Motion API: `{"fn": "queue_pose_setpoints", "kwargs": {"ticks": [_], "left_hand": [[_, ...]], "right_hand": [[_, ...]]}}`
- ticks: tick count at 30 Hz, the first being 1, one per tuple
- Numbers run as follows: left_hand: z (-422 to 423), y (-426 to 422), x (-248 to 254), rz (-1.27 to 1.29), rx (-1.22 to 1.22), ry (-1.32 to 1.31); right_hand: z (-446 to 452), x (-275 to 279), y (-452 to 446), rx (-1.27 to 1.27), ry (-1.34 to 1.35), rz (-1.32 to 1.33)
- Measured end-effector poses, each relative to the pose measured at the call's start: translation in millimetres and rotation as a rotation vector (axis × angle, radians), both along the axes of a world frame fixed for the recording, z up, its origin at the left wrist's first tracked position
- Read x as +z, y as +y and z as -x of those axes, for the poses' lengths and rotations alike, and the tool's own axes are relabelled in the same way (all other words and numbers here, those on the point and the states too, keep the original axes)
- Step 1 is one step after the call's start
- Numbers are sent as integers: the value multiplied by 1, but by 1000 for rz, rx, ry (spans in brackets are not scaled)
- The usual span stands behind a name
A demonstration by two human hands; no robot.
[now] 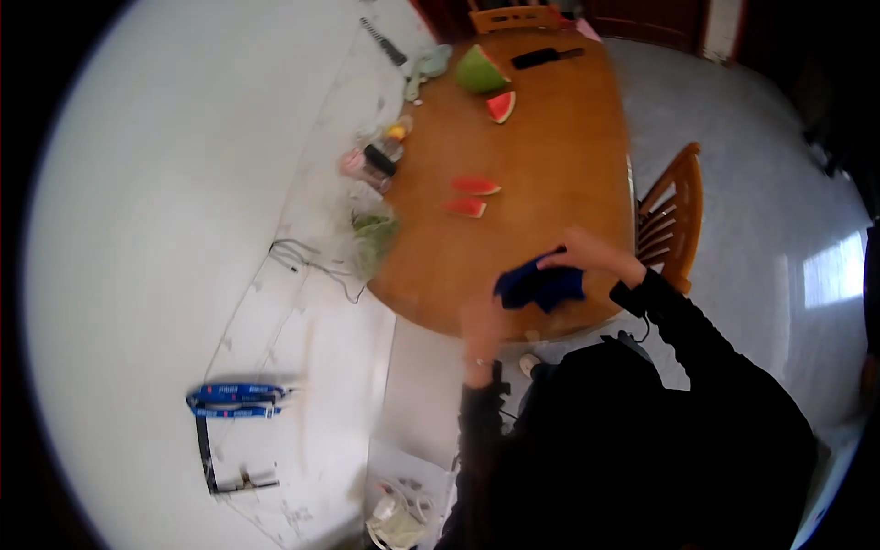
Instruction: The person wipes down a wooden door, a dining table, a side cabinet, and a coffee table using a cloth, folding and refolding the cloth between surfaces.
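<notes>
A dark blue cloth (pixel 543 286) is bunched up over the near end of the wooden table (pixel 550 165). My right hand (pixel 589 253) grips it from above, fingers closed on its upper edge. Close to the cloth's left end is my left hand (pixel 483 323), smeared by motion, so its fingers do not show clearly; whether it touches the cloth I cannot tell. Beyond the hands, two red watermelon slices (pixel 467 207) (pixel 476 186) lie side by side on the tabletop.
Farther back are a watermelon wedge (pixel 501 106), a large green-rinded watermelon piece (pixel 480 71) and a dark-bladed knife (pixel 541 59). Jars (pixel 367 169) and plastic bags (pixel 374 236) line the left edge by the wall. A wooden chair (pixel 674 220) stands at the right.
</notes>
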State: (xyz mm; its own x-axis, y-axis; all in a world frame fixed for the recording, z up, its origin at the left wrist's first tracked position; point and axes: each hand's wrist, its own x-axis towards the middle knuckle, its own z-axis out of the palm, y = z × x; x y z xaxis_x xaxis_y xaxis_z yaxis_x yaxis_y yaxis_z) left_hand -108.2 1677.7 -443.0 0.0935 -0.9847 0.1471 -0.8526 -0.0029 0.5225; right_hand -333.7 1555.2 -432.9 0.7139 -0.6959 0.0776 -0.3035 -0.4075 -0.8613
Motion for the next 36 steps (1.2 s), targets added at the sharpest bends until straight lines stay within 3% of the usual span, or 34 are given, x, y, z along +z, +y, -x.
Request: {"fn": "queue_pose_setpoints", "kwargs": {"ticks": [4, 6, 10, 13, 19, 25, 27, 28, 30, 31, 33, 34, 36], "left_hand": [[-7, -42, 37, -39, -10, 1], [-12, -54, 37, 188, -79, 89], [-11, -58, 33, 114, -208, 24], [-19, -49, -11, 279, -259, 9], [-24, 17, -79, -63, -249, 24], [-2, 46, -93, -344, -210, 192], [3, 40, -105, -103, -159, 329], [4, 34, -109, -109, -154, 324], [6, 16, -109, 163, -150, 401], [10, 7, -95, 162, -141, 391], [29, -6, -39, -138, 70, 1279], [34, -9, -15, -139, 72, 1271], [44, -8, 25, -438, -176, 1586]], "right_hand": [[7, 62, 3, -176, -21, 158], [15, 70, 8, -257, -28, 291], [36, 45, 21, -331, -51, 384], [53, 5, 46, -359, 89, 319], [78, -53, 95, -353, 118, 29], [81, -72, 104, -328, 203, -25], [76, -75, 98, -431, 131, 22], [74, -75, 92, -466, 119, 27], [73, -51, 81, -471, 66, 4], [73, -35, 76, -483, 18, -12], [73, -5, 70, -455, -136, -64], [75, 10, 68, -434, -281, -114], [82, 41, 67, -432, -298, -88]]}}
